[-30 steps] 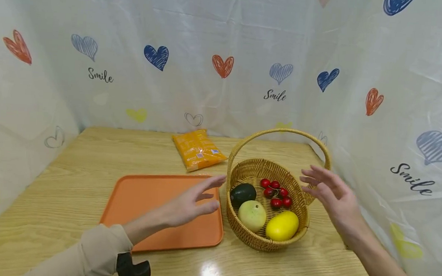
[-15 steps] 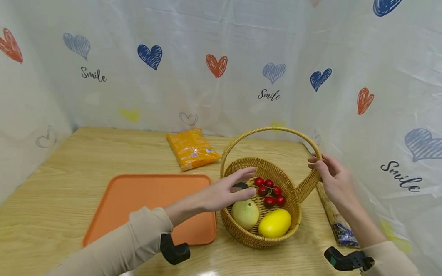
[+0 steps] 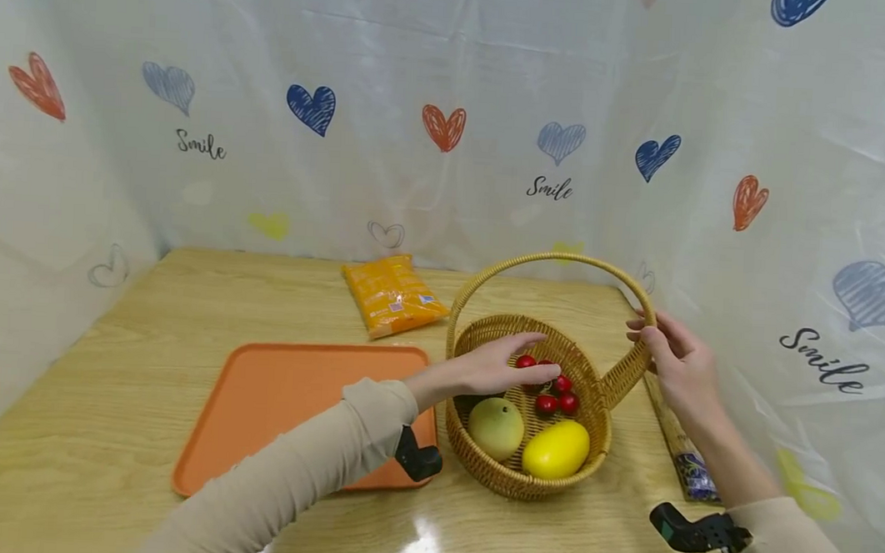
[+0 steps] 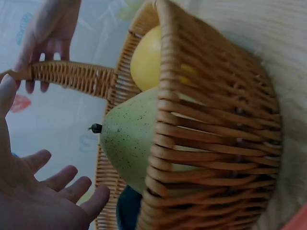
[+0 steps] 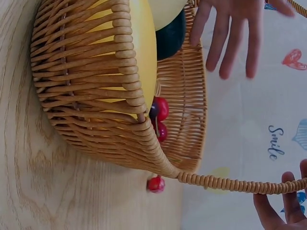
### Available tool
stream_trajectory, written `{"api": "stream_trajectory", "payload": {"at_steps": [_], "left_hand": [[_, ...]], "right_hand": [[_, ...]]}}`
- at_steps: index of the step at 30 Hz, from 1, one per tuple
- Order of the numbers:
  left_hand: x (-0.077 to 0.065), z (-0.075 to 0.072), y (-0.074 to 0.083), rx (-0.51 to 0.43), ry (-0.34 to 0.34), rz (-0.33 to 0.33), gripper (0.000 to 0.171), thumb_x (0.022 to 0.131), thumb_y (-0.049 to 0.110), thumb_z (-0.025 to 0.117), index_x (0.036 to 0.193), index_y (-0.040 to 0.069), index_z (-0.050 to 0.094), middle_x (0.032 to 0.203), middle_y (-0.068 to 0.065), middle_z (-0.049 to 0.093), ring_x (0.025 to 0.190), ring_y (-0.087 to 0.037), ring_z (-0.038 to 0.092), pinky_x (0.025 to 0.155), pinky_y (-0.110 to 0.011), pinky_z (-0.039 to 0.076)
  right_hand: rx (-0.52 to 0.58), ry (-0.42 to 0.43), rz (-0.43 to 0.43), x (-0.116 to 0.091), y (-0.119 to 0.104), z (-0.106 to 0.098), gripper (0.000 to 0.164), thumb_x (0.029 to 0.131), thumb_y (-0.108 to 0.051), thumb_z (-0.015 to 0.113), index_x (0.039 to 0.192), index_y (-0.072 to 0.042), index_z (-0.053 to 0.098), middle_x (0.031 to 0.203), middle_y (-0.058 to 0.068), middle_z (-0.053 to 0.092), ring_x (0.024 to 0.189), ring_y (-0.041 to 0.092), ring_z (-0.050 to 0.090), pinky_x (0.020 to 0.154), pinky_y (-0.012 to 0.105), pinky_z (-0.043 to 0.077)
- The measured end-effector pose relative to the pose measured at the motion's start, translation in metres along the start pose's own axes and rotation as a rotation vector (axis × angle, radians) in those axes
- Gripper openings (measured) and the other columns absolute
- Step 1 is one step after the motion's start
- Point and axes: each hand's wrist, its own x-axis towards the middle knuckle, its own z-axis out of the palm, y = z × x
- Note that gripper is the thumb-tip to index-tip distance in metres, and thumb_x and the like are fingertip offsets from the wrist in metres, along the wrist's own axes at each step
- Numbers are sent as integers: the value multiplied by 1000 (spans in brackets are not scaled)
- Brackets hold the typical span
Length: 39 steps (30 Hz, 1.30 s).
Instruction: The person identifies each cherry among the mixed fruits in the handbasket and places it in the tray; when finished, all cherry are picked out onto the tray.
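A wicker basket point(image 3: 529, 486) with a tall arched handle point(image 3: 556, 256) stands on the table. My right hand point(image 3: 681, 377) holds the right side of that handle, its fingers and thumb around it. Over the basket hovers my left hand point(image 3: 501, 365), fingers extended and holding nothing. Inside are a pale green pear point(image 3: 496, 430), an oval yellow fruit point(image 3: 557, 449) and a bunch of red cherries point(image 3: 568, 402). A dark green avocado point(image 4: 128, 208) shows in the left wrist view; the left hand mostly covers it in the head view.
An orange tray point(image 3: 293, 402) lies left of the basket. Behind it is an orange packet point(image 3: 395, 297). A long bag with a blue end point(image 3: 696, 478) lies at the right, partly under the right arm. A printed curtain point(image 3: 373, 173) encloses the table's back and sides.
My left hand has moved right, from over the tray's edge to above the basket. My right hand, earlier open beside the handle, has taken hold of it.
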Motion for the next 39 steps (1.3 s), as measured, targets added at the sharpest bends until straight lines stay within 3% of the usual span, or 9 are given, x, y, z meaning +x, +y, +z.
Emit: {"api": "stream_trajectory", "payload": {"at_steps": [6,11,19,24,28,31,34,39], "left_hand": [[34,3,4,37,3,-75,77,89,65,45,151,23,24,153,-3,26,137,-22,29,107,-42,30],[53,3,7,62,-9,-195,86,85,69,46,152,20,23,152,-5,28,136,-24,30,106,-42,31],[64,4,2,105,-32,-339,89,84,71,46,150,14,29,151,-5,32,136,-24,30,106,-41,30],[66,11,-9,82,33,-385,81,86,63,53,145,10,39,145,-6,41,131,-23,39,101,-39,37],[71,16,-10,0,151,-423,54,88,46,62,121,3,58,113,-9,59,105,-24,56,82,-36,46],[77,20,-6,-19,230,-472,28,88,34,67,88,6,62,80,-6,54,76,-21,54,65,-34,42],[84,26,-1,20,267,-516,33,90,23,64,63,11,50,60,-1,39,53,-14,38,52,-29,34],[93,37,2,130,259,-543,46,93,7,51,51,12,31,52,0,22,45,-10,14,43,-25,18]], "right_hand": [[-2,-1,2,-1,0,-1,30,99,-22,50,127,-16,59,101,-17,65,96,2,60,72,14,49],[-34,0,-3,-2,0,2,32,99,-23,49,129,-13,57,102,-18,65,97,3,60,72,15,50],[-36,3,8,-2,-1,4,35,99,-25,49,131,-11,56,104,-18,64,99,4,59,72,15,50],[-20,13,20,-2,-1,1,34,99,-25,50,130,-12,56,104,-17,64,99,3,59,72,15,49],[-2,21,32,-1,-2,-1,34,99,-25,51,130,-13,57,103,-16,65,98,2,59,71,15,49],[-15,21,38,-1,-2,-2,35,99,-26,51,131,-13,56,103,-18,65,98,1,59,71,15,49],[-12,12,40,-2,-3,-2,37,99,-26,51,133,-12,55,104,-18,64,99,1,59,72,15,49],[42,5,52,-4,-4,2,37,98,-26,52,132,-11,55,104,-16,65,100,3,58,74,16,50]]}}
